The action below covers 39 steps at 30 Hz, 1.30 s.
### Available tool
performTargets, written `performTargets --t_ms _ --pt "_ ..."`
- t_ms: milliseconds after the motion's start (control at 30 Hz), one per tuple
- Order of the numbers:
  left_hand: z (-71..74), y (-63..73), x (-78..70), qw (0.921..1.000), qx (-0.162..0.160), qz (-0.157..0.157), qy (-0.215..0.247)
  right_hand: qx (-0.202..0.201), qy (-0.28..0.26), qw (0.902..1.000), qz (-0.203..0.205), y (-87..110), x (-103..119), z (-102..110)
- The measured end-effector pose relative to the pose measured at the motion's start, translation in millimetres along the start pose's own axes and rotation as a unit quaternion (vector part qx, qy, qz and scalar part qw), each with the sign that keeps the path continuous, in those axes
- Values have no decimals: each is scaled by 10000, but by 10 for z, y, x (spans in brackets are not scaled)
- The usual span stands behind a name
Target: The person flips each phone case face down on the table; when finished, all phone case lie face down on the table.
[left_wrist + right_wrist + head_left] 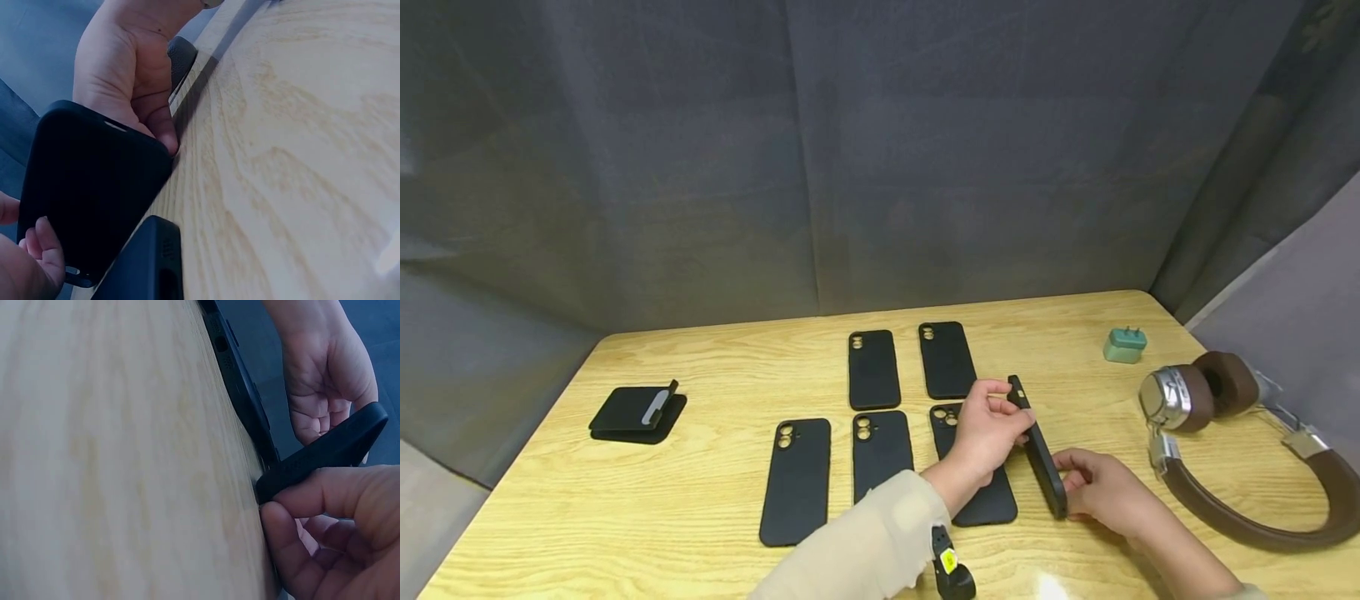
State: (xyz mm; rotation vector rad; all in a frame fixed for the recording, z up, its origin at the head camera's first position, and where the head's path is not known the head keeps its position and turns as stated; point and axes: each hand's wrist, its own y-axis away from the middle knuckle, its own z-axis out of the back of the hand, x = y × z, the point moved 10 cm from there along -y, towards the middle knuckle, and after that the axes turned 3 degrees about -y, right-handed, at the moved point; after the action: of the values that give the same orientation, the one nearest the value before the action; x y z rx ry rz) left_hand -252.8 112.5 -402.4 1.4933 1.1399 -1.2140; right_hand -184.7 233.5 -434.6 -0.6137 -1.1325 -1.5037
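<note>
A black phone case [1041,458] is tilted up on its long edge between both hands. My left hand [987,429] pinches it near the far end, thumb on one side and fingers on the other. The near bottom corner is gripped by my right hand [1101,492], low against the wood; the right wrist view shows thumb and fingertip at that corner [270,487]. In the left wrist view, the broad dark face of the case [94,175] is visible. Another black case [985,500] lies flat just left of it, partly hidden under my left hand.
Several more black cases lie in two rows, among them one at front left [796,483] and one at the back [947,360]. A black folding stand [636,414] sits far left. At right are a green charger [1124,345] and brown headphones [1247,525]. Dark curtains [820,167] border the table.
</note>
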Motion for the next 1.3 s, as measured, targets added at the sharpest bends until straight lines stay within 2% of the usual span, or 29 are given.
performTargets --t_ms 267,567,833,1300 --pt "-29 -3 1 9999 -7 -73 -102 -83 -48 10000 16 24 10 33" --pt "-39 -9 2 9998 -11 -162 -118 -500 -585 9967 263 204 203 213" --pt "-38 18 -6 9997 -26 -175 -169 -596 -122 9963 600 337 351 116" --pt "-67 28 -21 9996 15 -251 -131 -857 372 9943 505 339 401 103"
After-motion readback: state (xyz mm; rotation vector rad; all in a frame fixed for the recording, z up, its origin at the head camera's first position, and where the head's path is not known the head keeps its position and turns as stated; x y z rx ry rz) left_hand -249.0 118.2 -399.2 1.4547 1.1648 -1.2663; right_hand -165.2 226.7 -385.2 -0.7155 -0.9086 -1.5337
